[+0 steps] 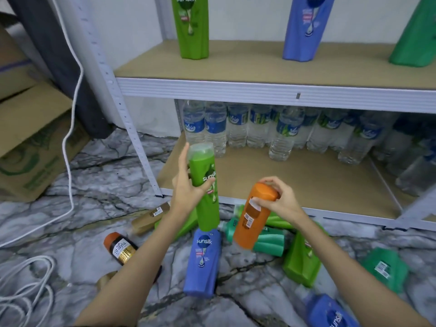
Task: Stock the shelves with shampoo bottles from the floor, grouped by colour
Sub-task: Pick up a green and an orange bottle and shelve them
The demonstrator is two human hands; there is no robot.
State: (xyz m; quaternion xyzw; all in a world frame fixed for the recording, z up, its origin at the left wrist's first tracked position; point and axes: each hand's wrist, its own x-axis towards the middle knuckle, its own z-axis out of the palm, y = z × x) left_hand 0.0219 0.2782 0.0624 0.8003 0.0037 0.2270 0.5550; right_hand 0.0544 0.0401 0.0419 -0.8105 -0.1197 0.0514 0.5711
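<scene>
I see a lime-green Sunsilk bottle point(205, 185) raised upright, cap up, and an orange bottle point(254, 220) tilted, back label showing. On the floor lie a blue bottle point(203, 263), green ones, and what seems another blue bottle point(330, 312), blurred.

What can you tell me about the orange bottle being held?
The orange bottle looks like smooth plastic, with a rounded orange cap end and white stickers, one a barcode label. The right hand grips its cap end, holding it tilted in the air, cap uppermost, above green bottles on the floor.
</scene>
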